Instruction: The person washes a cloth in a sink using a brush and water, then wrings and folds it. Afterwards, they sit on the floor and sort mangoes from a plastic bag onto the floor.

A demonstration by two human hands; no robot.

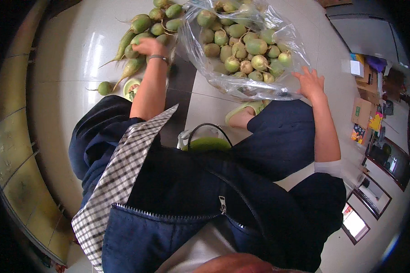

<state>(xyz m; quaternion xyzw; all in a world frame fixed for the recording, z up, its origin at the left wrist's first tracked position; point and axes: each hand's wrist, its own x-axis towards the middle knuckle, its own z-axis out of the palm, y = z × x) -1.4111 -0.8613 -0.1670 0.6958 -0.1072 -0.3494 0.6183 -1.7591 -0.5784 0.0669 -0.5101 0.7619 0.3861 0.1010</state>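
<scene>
My left hand, with a dark band at the wrist, is curled on a round green radish in the loose pile on the tiled floor. The pile has long-rooted radishes and rounder ones. To its right lies a wide-mouthed clear plastic bag holding several green radishes. My right hand has its fingers spread at the bag's right rim, with nothing seen in them. One radish lies apart near my left knee.
My feet in light green slippers are below the pile and bag. A green container with a dark handle stands between my legs. Cardboard boxes and framed items are at the right; yellowish cabinet panels are at the left.
</scene>
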